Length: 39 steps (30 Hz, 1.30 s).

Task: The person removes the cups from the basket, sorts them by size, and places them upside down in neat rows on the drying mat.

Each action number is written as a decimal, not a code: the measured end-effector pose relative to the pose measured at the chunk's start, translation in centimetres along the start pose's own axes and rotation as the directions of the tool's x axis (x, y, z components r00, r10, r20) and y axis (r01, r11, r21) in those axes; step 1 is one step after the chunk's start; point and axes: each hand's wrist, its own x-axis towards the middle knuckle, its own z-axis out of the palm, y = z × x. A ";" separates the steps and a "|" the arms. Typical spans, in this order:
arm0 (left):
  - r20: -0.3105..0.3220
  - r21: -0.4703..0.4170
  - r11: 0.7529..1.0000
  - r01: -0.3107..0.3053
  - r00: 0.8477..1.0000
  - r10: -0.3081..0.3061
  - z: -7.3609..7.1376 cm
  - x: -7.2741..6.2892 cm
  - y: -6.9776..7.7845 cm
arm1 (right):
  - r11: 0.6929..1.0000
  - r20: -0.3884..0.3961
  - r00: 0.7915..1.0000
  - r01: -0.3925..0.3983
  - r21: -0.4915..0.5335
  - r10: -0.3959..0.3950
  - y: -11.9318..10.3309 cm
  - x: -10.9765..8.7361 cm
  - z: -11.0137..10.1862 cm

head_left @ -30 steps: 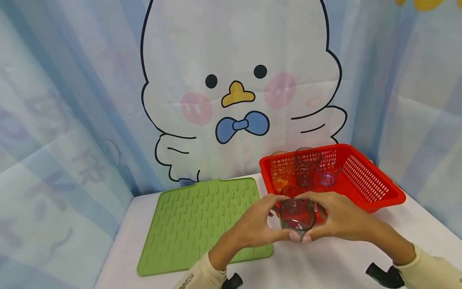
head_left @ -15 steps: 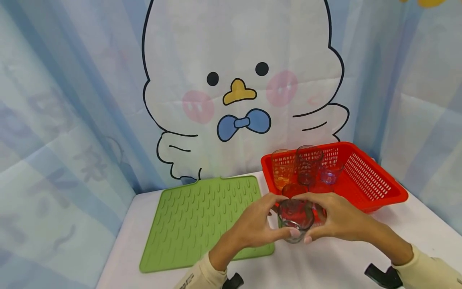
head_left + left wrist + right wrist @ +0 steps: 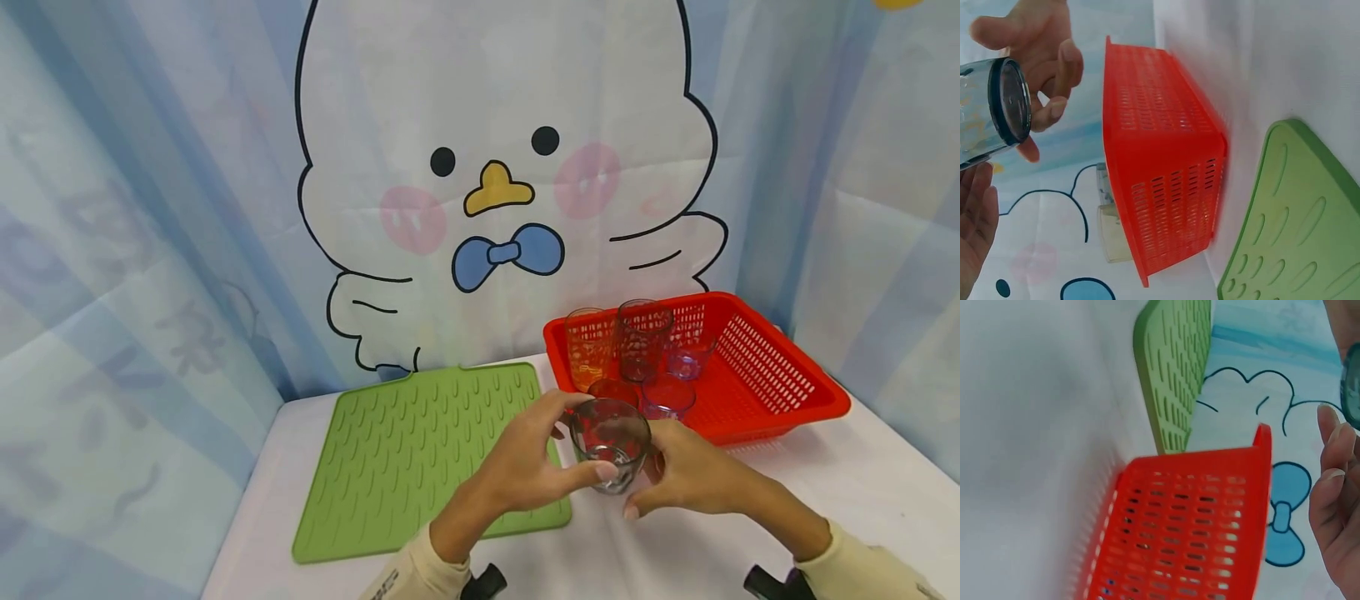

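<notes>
A clear, grey-tinted drinking glass (image 3: pixel 611 442) is held up in front of the red basket, mouth tilted toward the head camera. My left hand (image 3: pixel 528 458) grips its left side, thumb across the near side and fingers round the back. On the other side, my right hand (image 3: pixel 686 467) has its thumb off the glass and its fingers loosely bent close to the wall. The left wrist view shows the thick base of the glass (image 3: pixel 1007 103) between the two hands, with the right hand's fingers (image 3: pixel 1069 59) spread apart from it.
The red basket (image 3: pixel 795 408) at the back right holds several glasses, among them an amber tumbler (image 3: pixel 587 346), a tall dark one (image 3: pixel 643 333) and a purple-tinted one (image 3: pixel 688 358). Left of it lies a green ridged mat (image 3: pixel 420 467) on the white table (image 3: pixel 675 558). A printed curtain (image 3: pixel 487 100) hangs behind.
My right hand has loosened from the glass and shifted slightly right and down, thumb moving away. The glass stays in the left hand, its mouth now turned more toward the head camera.
</notes>
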 end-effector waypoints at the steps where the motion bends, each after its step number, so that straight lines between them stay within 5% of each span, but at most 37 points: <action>1: -0.004 -0.003 1.000 -0.008 1.000 0.008 0.0 0.0 0.0 | 1.000 0.008 1.000 -0.003 0.020 0.003 0.2 0.0 0.2; 10: -0.044 0.011 0.996 -0.085 0.995 0.085 0.1 0.0 -0.3 | 0.986 0.013 1.000 -0.019 0.168 0.017 1.1 0.5 2.2; 18: 0.000 -0.084 0.996 -0.016 1.000 0.017 0.1 -0.2 -0.1 | 0.989 -0.011 1.000 -0.007 0.148 0.008 1.5 0.7 2.9; 39: 0.091 -0.048 0.999 0.009 0.996 -0.005 -0.4 -1.0 -0.6 | 0.993 -0.031 0.999 0.022 0.118 -0.018 1.9 -0.1 2.6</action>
